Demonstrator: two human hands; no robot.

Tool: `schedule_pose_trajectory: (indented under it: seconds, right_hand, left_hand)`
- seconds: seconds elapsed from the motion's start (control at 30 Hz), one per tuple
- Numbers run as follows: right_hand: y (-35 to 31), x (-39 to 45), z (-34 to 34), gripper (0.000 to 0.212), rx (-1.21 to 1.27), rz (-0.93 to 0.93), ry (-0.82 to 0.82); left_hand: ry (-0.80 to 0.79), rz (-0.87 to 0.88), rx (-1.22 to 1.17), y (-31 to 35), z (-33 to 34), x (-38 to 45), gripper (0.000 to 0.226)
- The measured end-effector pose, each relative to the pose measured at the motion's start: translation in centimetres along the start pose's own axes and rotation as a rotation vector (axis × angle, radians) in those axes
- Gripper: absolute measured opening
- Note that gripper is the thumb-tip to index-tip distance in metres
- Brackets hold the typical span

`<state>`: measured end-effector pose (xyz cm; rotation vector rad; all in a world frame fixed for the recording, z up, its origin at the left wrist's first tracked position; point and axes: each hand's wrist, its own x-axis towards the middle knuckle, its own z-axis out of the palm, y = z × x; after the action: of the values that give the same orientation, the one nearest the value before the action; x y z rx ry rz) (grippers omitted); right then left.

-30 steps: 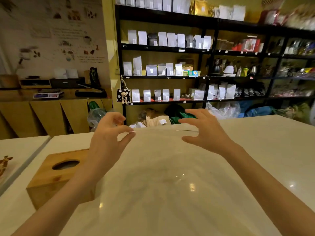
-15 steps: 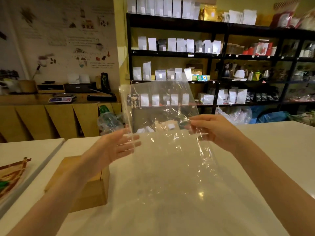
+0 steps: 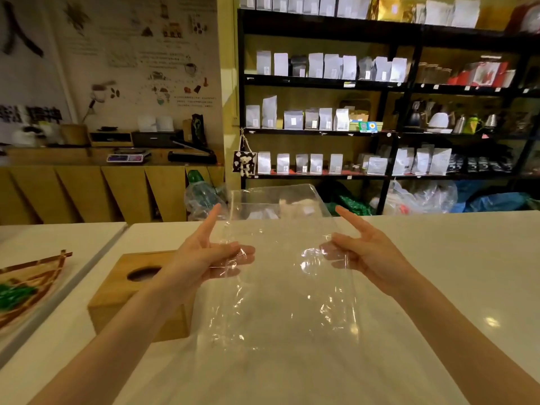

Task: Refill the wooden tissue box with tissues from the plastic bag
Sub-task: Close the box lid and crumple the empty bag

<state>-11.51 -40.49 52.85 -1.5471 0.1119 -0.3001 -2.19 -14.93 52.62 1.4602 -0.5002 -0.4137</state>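
A clear plastic bag (image 3: 280, 287) hangs upright over the white table, held between both hands. My left hand (image 3: 204, 258) pinches its left edge with thumb and fingers, index finger pointing up. On the opposite edge my right hand (image 3: 362, 252) pinches the same way. The bag looks see-through, and I cannot make out any tissues in it. The wooden tissue box (image 3: 137, 290) sits on the table to the left, partly behind my left forearm, its oval top hole dark.
The white table (image 3: 453, 273) stretches right and forward. A second table (image 3: 58, 241) on the left carries a woven bamboo tray (image 3: 26, 290) with something green. Behind stand black shelves (image 3: 388, 86) of white pouches and a wooden counter (image 3: 102, 182).
The bag was lifted from lying flat on the table to upright. My left hand, apart from it half a second ago, now pinches its left edge, and both hands have spread wider.
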Motion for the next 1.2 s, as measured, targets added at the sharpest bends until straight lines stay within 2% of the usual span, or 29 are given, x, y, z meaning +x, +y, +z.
schedule_pose_trajectory:
  seconds: [0.1,0.23,0.3,0.47,0.6,0.67,0.73,0.83,0.97,1.0,1.1,1.2]
  right_hand:
    - [0.5,0.1,-0.4,0.030,-0.099,-0.063,-0.022]
    - [0.3,0.4,-1.6,0.041,-0.345,-0.049,-0.126]
    - [0.3,0.8,-1.8,0.044,-0.496,-0.020,-0.165]
    - [0.3,1.8,-1.6,0.015,-0.750,-0.178,-0.086]
    - [-0.7,1.9,-1.8,0.006,-0.855,-0.317,-0.069]
    - [-1.5,1.4,-1.5,0.003,-0.812,-0.317,-0.122]
    - [-2.3,0.7,-1.3,0.007,-0.676,-0.233,-0.196]
    - [-3.1,-0.6,-0.4,0.014,-0.503,-0.166,-0.307]
    - [-2.6,-3.8,2.0,0.020,-0.369,-0.047,-0.395]
    - [-2.2,-4.8,2.7,0.022,-0.341,-0.013,-0.413]
    - [-0.7,-8.5,4.6,0.030,-0.302,0.100,-0.478]
    - [1.8,-12.8,6.0,0.021,-0.183,0.280,-0.500]
  left_hand:
    - [0.001,-0.024,0.106,-0.4,0.3,0.2,0.069]
    - [0.062,-0.059,0.424,-0.1,0.8,-0.2,0.066]
    - [0.126,-0.065,0.550,0.0,1.1,-0.4,0.052]
    - [0.301,0.009,0.827,-0.2,2.1,-1.0,0.021]
    - [0.357,0.029,0.891,-0.2,2.1,-2.1,0.016]
    - [0.319,0.005,0.865,-0.1,2.0,-3.1,0.016]
    - [0.244,-0.081,0.711,0.0,1.9,-4.3,0.014]
    - [-0.004,-0.223,0.481,0.2,1.7,-7.0,0.010]
    - [-0.264,-0.321,0.367,-1.0,1.5,-11.6,0.004]
    - [-0.306,-0.343,0.337,-1.5,1.7,-13.0,0.003]
    - [-0.400,-0.409,0.211,-3.4,2.0,-17.2,0.022]
    - [-0.493,-0.445,0.114,-5.6,1.7,-22.0,0.008]
